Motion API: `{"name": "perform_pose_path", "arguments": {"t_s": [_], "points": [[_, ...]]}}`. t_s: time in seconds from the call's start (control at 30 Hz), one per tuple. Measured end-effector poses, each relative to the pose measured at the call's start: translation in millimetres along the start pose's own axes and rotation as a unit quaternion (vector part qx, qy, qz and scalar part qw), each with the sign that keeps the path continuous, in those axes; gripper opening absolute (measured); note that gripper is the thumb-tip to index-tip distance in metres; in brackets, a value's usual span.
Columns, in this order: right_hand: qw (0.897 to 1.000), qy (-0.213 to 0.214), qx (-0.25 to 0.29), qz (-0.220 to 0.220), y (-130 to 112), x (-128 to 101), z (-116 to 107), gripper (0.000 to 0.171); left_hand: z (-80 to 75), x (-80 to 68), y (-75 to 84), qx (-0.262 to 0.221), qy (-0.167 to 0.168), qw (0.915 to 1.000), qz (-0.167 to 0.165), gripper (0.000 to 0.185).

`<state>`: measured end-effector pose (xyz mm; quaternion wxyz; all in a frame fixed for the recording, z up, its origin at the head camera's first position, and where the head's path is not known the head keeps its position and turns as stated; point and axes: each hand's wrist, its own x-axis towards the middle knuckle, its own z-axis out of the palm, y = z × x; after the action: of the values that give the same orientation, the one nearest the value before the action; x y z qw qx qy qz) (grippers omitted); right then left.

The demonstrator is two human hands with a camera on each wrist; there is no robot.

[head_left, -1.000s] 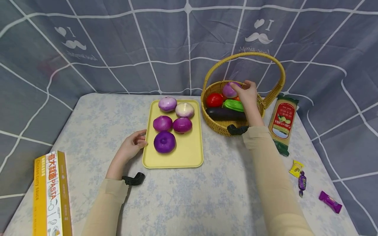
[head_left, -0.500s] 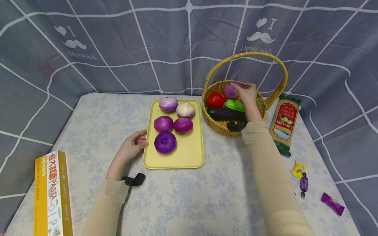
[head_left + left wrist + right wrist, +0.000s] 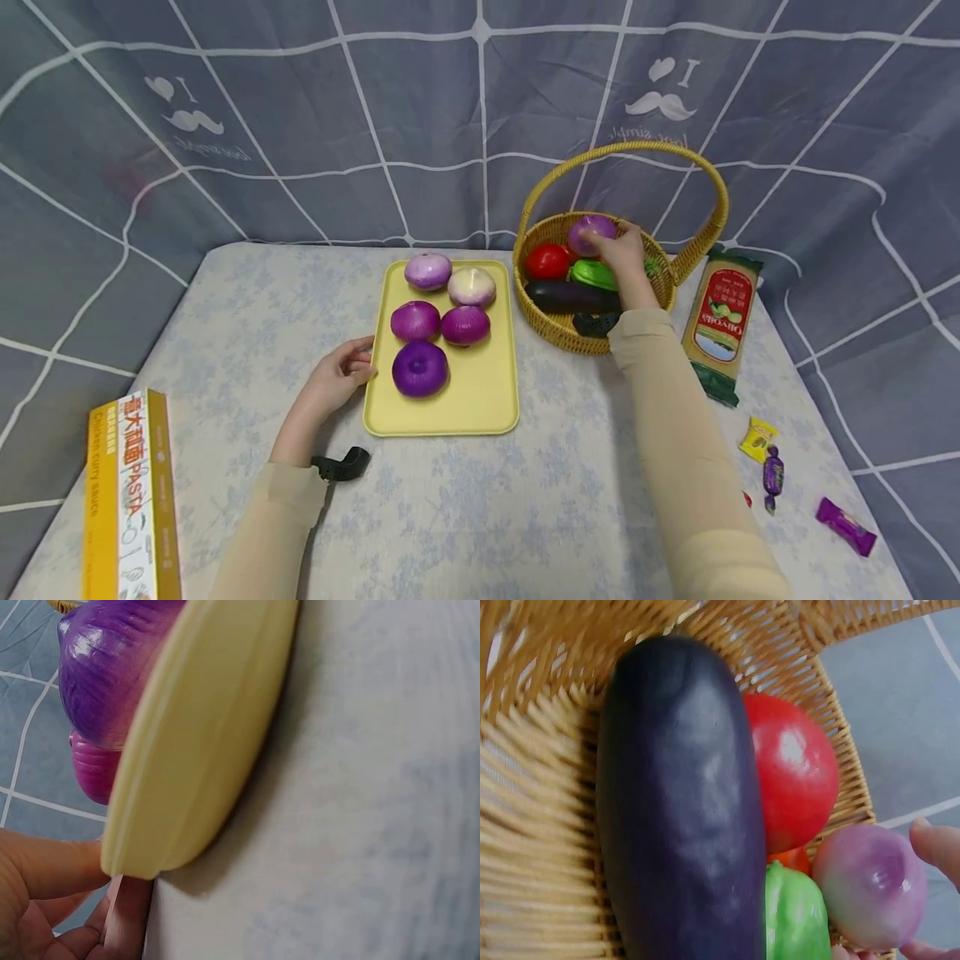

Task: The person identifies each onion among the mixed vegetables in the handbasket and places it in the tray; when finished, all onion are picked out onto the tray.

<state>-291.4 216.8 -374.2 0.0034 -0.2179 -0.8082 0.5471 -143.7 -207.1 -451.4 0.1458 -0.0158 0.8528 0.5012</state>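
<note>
Little has moved: right hand (image 3: 624, 252) remains curled round the pale purple onion (image 3: 590, 232) at the wicker basket's (image 3: 555, 329) far side, above the eggplant (image 3: 570, 296). Left hand (image 3: 339, 379), relaxed, touches the yellow tray (image 3: 480, 400).

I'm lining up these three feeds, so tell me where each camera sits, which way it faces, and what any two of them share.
Head: worn on the head, faces forward and down over the table; both sleeves, left hand, right hand show.
Left wrist: low beside the yellow tray, facing its edge; fingers touch it.
Right wrist: above the basket, looking in at the eggplant, tomato and pale purple onion; fingertips show.
Shared: head and right wrist both see that onion, gripped by the right hand.
</note>
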Motion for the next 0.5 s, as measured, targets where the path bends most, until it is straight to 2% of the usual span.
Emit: {"name": "perform_pose_path", "arguments": {"t_s": [0.17, 0.37, 0.5], "points": [[0.999, -0.008, -0.041, -0.017, 1.0, 1.0, 4.0, 0.086, 0.3, -3.2, -2.3, -0.006, 0.004, 0.9999, -0.007, 0.056], [0.998, -0.016, -0.057, -0.001, 1.3, 2.6, 5.0, 0.077, 0.7, -1.8, -0.4, -0.007, 0.007, 0.9999, -0.009, 0.056], [0.998, -0.018, -0.06, 0.003, 1.3, 1.7, 3.8, 0.078, 1.5, -0.2, 1.6, -0.006, 0.004, 1.0, -0.005, 0.055]]}}
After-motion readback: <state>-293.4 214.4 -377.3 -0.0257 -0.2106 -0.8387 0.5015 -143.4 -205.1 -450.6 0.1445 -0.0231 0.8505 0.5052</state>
